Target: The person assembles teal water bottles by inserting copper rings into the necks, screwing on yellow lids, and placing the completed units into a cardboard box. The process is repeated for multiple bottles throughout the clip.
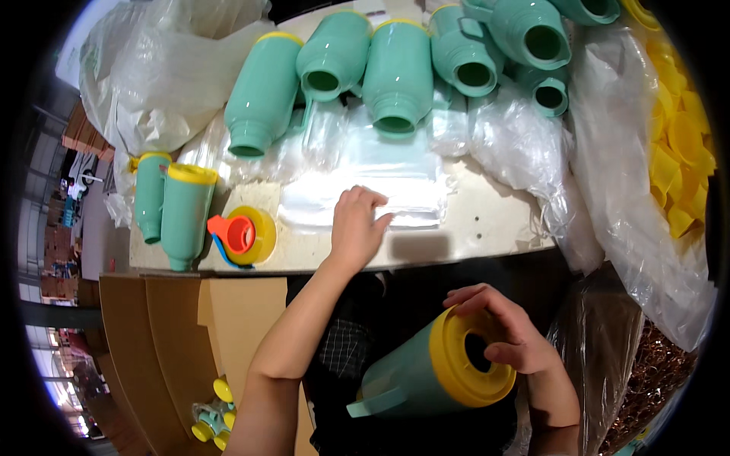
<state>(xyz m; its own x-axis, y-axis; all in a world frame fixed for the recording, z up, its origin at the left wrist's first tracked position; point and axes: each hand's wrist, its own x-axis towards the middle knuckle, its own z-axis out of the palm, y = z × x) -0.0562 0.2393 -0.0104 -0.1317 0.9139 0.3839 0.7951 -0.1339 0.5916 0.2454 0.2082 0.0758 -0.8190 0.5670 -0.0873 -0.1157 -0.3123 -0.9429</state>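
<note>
My left hand [357, 228] rests on a flat stack of clear plastic bags [414, 182] on the table, its fingers bent together and the thumb held apart; no pinched plastic shows. In my right hand [506, 327] is a green jug body [407, 372] with a handle, tilted over my lap. My fingers lie over its yellow ring [456, 372], and the thumb is at the dark round hole in the middle. Left of the bags, an orange-red ring-shaped piece [237, 234] and a blue strip [224, 249] lie on a roll of yellow tape [262, 232].
Several green jug bodies [399, 72] lie along the table's far side, mouths toward me. Two more [186, 220] are at the left. A cardboard box [175, 327] stands below left, with yellow-and-green pieces inside. Yellow parts [677, 144] fill a plastic bag at the right.
</note>
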